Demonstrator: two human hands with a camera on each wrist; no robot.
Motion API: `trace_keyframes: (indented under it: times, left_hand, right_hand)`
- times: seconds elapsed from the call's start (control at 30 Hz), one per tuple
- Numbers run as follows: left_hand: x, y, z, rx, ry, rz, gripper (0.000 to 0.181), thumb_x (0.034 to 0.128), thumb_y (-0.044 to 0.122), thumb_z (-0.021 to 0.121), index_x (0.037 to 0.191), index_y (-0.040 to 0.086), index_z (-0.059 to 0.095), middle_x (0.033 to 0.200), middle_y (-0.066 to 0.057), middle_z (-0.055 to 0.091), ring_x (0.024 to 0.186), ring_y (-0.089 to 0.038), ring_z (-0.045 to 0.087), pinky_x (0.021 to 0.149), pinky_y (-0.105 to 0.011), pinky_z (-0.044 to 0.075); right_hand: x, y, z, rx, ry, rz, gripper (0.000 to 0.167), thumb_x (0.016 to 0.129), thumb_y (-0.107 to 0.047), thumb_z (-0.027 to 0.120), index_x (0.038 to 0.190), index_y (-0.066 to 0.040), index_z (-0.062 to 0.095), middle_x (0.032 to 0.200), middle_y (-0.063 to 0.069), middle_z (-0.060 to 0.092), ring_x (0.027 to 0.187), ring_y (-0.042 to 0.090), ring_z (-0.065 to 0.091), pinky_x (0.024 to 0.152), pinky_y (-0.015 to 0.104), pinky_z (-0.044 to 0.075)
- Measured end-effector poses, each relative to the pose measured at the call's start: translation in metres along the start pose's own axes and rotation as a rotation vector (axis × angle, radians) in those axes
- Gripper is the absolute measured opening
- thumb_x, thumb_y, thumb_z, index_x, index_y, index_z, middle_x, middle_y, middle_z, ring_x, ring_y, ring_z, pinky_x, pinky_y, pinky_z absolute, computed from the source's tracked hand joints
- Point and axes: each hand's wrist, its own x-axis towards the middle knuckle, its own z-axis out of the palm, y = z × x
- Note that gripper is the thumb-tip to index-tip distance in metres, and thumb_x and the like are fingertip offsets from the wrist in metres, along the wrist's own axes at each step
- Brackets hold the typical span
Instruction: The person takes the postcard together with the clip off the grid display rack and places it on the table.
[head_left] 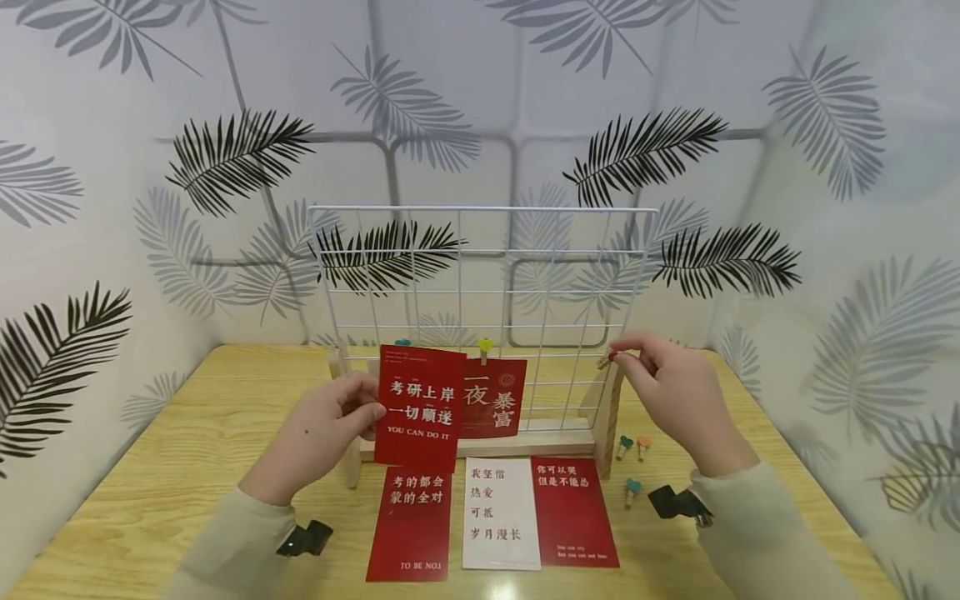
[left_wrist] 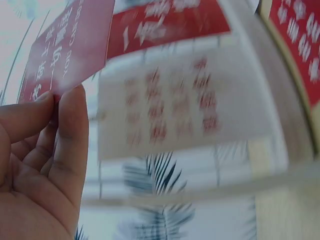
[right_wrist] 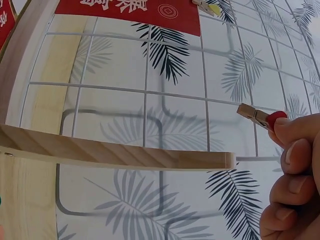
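Note:
My left hand (head_left: 318,437) pinches a red card (head_left: 420,400) with white lettering by its left edge, in front of the white wire grid (head_left: 483,208). In the left wrist view, a white card (left_wrist: 160,107) with red lettering hangs on the grid beyond that hand. Beside it hangs another red card (head_left: 498,404), held by a yellow-topped clip (head_left: 485,346). Between thumb and index finger my right hand (head_left: 671,392) pinches a small wooden clothespin (right_wrist: 257,117) with a red top, near the grid's right side.
Two red cards (head_left: 408,525) (head_left: 573,517) and a white card (head_left: 501,521) lie on the wooden table (head_left: 225,400) before the stand. Several clothespins (head_left: 632,487) lie at the right. The grid's wooden base (head_left: 487,446) has upright end pieces. Leaf-patterned walls (head_left: 480,83) enclose the table.

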Motion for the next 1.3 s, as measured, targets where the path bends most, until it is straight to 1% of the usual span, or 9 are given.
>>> trace_keyframes:
  times: [0.1, 0.23, 0.47, 0.57, 0.7, 0.9, 1.0, 1.13, 1.3]
  left_hand:
    - [-0.004, -0.007, -0.019, -0.010, 0.019, 0.001, 0.011, 0.1010, 0.009, 0.062, 0.111, 0.008, 0.063, 0.093, -0.005, 0.066, 0.079, -0.019, 0.066, 0.074, -0.036, 0.058]
    - [-0.008, -0.018, -0.040, -0.004, 0.048, -0.003, 0.010, 0.1019, 0.006, 0.060, 0.112, 0.004, 0.060, 0.094, -0.007, 0.065, 0.080, -0.020, 0.067, 0.072, -0.031, 0.058]
    - [-0.015, -0.034, -0.065, 0.041, 0.059, -0.023, 0.012, 0.1035, 0.006, 0.056, 0.115, 0.002, 0.057, 0.097, -0.008, 0.065, 0.081, -0.020, 0.066, 0.072, -0.030, 0.057]
    - [-0.018, -0.041, -0.073, 0.053, 0.070, -0.025, 0.013, 0.1041, 0.006, 0.055, 0.116, 0.001, 0.056, 0.097, -0.009, 0.064, 0.082, -0.020, 0.065, 0.072, -0.029, 0.056]
    - [-0.021, -0.054, -0.083, 0.063, 0.114, -0.034, 0.013, 0.1054, 0.006, 0.052, 0.117, 0.000, 0.053, 0.098, -0.011, 0.063, 0.082, -0.019, 0.063, 0.072, -0.029, 0.055]
    - [-0.026, -0.072, -0.097, 0.030, 0.157, -0.052, 0.016, 0.1075, 0.007, 0.046, 0.119, -0.003, 0.049, 0.102, -0.016, 0.060, 0.083, -0.019, 0.061, 0.071, -0.029, 0.055]
    - [-0.030, -0.079, -0.104, 0.028, 0.173, -0.067, 0.017, 0.1081, 0.008, 0.045, 0.120, -0.003, 0.049, 0.103, -0.017, 0.059, 0.083, -0.020, 0.061, 0.070, -0.030, 0.055]
    - [-0.034, -0.089, -0.111, 0.031, 0.192, -0.102, 0.019, 0.1087, 0.011, 0.045, 0.121, -0.003, 0.049, 0.103, -0.017, 0.058, 0.082, -0.019, 0.061, 0.070, -0.029, 0.055]
    - [-0.035, -0.101, -0.113, 0.028, 0.192, -0.154, 0.019, 0.1087, 0.010, 0.044, 0.120, -0.005, 0.048, 0.101, -0.018, 0.055, 0.081, -0.018, 0.061, 0.070, -0.029, 0.056]
  right_hand:
    - [-0.005, 0.005, 0.000, 0.018, -0.005, 0.027, 0.013, 0.096, -0.014, 0.070, 0.108, -0.016, 0.075, 0.056, -0.008, 0.038, 0.044, 0.009, 0.031, 0.043, 0.028, 0.029]
    - [-0.011, 0.012, 0.000, 0.041, -0.018, 0.071, 0.012, 0.096, -0.014, 0.071, 0.107, -0.015, 0.075, 0.055, -0.006, 0.038, 0.045, 0.012, 0.032, 0.044, 0.029, 0.029]
    - [-0.020, 0.024, -0.003, 0.044, -0.036, 0.159, 0.014, 0.100, -0.021, 0.066, 0.111, -0.016, 0.075, 0.059, -0.004, 0.042, 0.047, 0.015, 0.036, 0.044, 0.030, 0.031]
    - [-0.022, 0.027, -0.003, 0.041, -0.026, 0.170, 0.016, 0.101, -0.023, 0.065, 0.112, -0.015, 0.074, 0.061, -0.003, 0.043, 0.048, 0.015, 0.036, 0.044, 0.030, 0.031]
    - [-0.025, 0.033, -0.002, 0.052, -0.011, 0.182, 0.017, 0.101, -0.022, 0.065, 0.112, -0.013, 0.074, 0.062, -0.002, 0.044, 0.049, 0.015, 0.037, 0.044, 0.030, 0.032]
    - [-0.031, 0.047, -0.002, 0.071, -0.022, 0.203, 0.015, 0.101, -0.023, 0.065, 0.111, -0.015, 0.073, 0.062, -0.002, 0.045, 0.047, 0.014, 0.037, 0.045, 0.030, 0.032]
    - [-0.034, 0.053, -0.003, 0.064, -0.054, 0.219, 0.018, 0.102, -0.026, 0.063, 0.113, -0.014, 0.072, 0.063, -0.001, 0.046, 0.047, 0.014, 0.038, 0.045, 0.030, 0.033]
    - [-0.039, 0.063, -0.003, 0.063, -0.112, 0.264, 0.025, 0.104, -0.031, 0.059, 0.118, -0.013, 0.070, 0.065, 0.000, 0.049, 0.048, 0.015, 0.040, 0.045, 0.031, 0.035]
    - [-0.045, 0.076, 0.001, 0.067, -0.162, 0.305, 0.024, 0.104, -0.031, 0.059, 0.115, -0.012, 0.070, 0.063, 0.001, 0.049, 0.047, 0.017, 0.042, 0.043, 0.032, 0.035]
